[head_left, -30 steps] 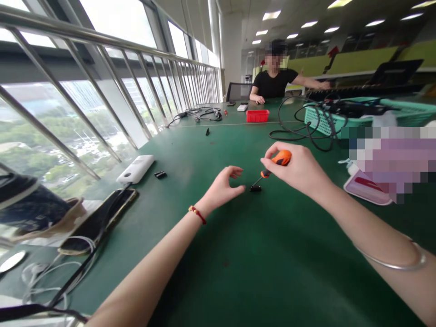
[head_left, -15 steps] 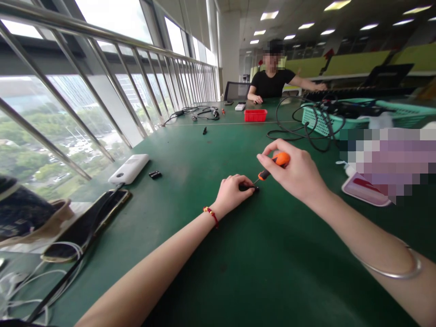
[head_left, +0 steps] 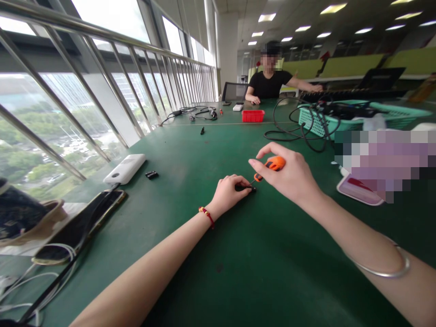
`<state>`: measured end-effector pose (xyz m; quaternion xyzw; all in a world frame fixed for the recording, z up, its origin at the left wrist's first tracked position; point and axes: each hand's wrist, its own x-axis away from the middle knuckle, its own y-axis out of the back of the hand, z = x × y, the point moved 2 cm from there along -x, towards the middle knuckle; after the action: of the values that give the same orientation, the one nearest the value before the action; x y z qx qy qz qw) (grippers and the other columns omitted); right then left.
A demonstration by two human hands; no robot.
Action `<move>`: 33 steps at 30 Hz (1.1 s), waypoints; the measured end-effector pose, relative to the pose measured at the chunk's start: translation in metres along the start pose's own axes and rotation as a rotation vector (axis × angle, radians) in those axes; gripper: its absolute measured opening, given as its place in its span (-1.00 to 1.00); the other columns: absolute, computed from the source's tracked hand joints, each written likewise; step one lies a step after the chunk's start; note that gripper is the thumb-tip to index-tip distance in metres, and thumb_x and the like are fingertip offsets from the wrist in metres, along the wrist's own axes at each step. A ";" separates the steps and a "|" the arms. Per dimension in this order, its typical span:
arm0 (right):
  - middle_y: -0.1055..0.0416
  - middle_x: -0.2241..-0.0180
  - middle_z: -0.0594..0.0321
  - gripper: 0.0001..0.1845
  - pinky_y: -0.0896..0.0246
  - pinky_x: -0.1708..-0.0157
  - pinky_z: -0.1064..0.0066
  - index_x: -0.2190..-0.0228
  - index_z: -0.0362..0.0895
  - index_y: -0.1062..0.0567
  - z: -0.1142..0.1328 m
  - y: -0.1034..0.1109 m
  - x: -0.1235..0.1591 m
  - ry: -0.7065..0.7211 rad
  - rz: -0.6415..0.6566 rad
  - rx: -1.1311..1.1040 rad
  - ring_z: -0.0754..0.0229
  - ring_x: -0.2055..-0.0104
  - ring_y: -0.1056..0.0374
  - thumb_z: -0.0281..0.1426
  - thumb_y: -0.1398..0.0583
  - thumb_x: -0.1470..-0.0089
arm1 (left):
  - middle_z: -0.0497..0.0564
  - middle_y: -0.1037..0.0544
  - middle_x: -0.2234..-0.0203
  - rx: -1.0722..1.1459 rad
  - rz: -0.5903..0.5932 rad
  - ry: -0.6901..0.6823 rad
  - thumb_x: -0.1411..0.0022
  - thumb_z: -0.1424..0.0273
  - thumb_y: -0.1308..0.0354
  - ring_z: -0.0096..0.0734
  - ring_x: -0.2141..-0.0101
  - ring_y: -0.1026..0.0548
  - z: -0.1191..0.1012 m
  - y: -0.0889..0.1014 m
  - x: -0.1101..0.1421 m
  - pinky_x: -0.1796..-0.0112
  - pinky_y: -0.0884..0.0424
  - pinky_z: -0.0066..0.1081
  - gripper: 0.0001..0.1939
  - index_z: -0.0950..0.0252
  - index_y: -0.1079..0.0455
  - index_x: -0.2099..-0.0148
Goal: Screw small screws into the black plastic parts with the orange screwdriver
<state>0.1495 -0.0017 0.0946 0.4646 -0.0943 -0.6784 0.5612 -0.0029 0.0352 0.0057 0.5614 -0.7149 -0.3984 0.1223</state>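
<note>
On the green table (head_left: pixel 190 254), my left hand (head_left: pixel 230 195) pinches a small black part (head_left: pixel 252 189) between thumb and fingers. Most of that part is hidden by the fingers, so its kind does not show. My right hand (head_left: pixel 289 175) is closed round the orange and black handle of a screwdriver (head_left: pixel 275 163). Its thin shaft slants down to the left, and the tip meets the black part. A similar small black piece (head_left: pixel 151 175) lies to the left, and another small black piece (head_left: pixel 202 131) lies farther back.
A white power bank (head_left: pixel 125 170) and a phone (head_left: pixel 81 227) with cables lie at left. Toward the back are a red bin (head_left: pixel 253 116) and black cables (head_left: pixel 204 111). A teal basket (head_left: pixel 313 122) and a pink-rimmed case (head_left: pixel 361 193) stand right. A person (head_left: pixel 270 84) sits opposite.
My left hand has moved right and closed on the small black part. The right hand keeps hold of the screwdriver, its tip still at the part. The view has shifted slightly.
</note>
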 end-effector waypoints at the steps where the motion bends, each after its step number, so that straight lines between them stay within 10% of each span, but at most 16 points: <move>1: -0.27 0.64 0.35 -0.73 0.04 0.55 0.46 0.50 -0.08 -0.40 0.000 0.000 0.000 -0.004 0.013 -0.008 0.27 0.57 -0.17 -0.13 -0.18 0.03 | -0.04 -0.56 0.32 -0.001 0.001 -0.004 -0.10 0.36 -0.22 -0.32 0.23 -0.49 0.000 0.000 0.000 0.13 -0.39 -0.34 -0.91 0.24 -0.49 0.31; 10: -0.37 0.44 0.32 -0.58 -0.02 0.56 0.48 0.17 -0.09 -0.38 -0.004 -0.001 -0.002 0.071 0.022 -0.115 0.29 0.53 -0.23 -0.26 -0.23 0.13 | -0.03 -0.55 0.33 -0.017 -0.002 -0.002 -0.09 0.36 -0.22 -0.31 0.24 -0.49 0.001 0.000 0.000 0.15 -0.40 -0.33 -0.92 0.24 -0.49 0.33; 17: -0.30 0.61 0.34 -0.79 0.01 0.55 0.46 0.47 -0.09 -0.44 -0.002 -0.001 0.000 0.006 -0.001 -0.032 0.29 0.56 -0.17 -0.20 -0.20 0.06 | -0.04 -0.55 0.32 -0.010 -0.007 -0.016 -0.10 0.36 -0.22 -0.33 0.23 -0.48 0.001 0.000 0.000 0.13 -0.39 -0.35 -0.91 0.24 -0.49 0.31; 24: -0.33 0.47 0.35 -0.59 -0.02 0.55 0.48 0.17 -0.10 -0.38 -0.006 -0.004 -0.001 0.069 0.078 -0.124 0.32 0.55 -0.19 -0.28 -0.23 0.13 | -0.03 -0.54 0.35 -0.040 -0.001 -0.001 -0.10 0.36 -0.20 -0.31 0.26 -0.47 0.001 -0.001 0.000 0.19 -0.39 -0.35 -0.90 0.25 -0.48 0.32; 28: -0.23 0.63 0.40 -0.75 0.03 0.53 0.46 0.33 -0.09 -0.38 -0.007 -0.009 -0.001 0.034 0.081 -0.038 0.31 0.58 -0.15 -0.17 -0.13 -0.03 | -0.05 -0.54 0.35 -0.044 0.001 -0.004 -0.06 0.44 -0.20 -0.33 0.25 -0.47 -0.002 0.000 0.001 0.16 -0.37 -0.35 -0.91 0.25 -0.49 0.32; 33: -0.30 0.64 0.36 -0.76 0.11 0.55 0.43 0.46 -0.06 -0.36 -0.003 -0.009 0.001 0.018 0.327 0.214 0.28 0.58 -0.18 -0.16 -0.09 -0.06 | -0.04 -0.54 0.35 -0.071 -0.008 0.010 -0.03 0.47 -0.20 -0.29 0.23 -0.46 -0.004 0.001 0.002 0.14 -0.36 -0.32 -0.92 0.25 -0.47 0.35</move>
<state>0.1457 0.0020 0.0864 0.5063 -0.2352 -0.5601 0.6121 -0.0020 0.0320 0.0082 0.5617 -0.6974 -0.4213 0.1439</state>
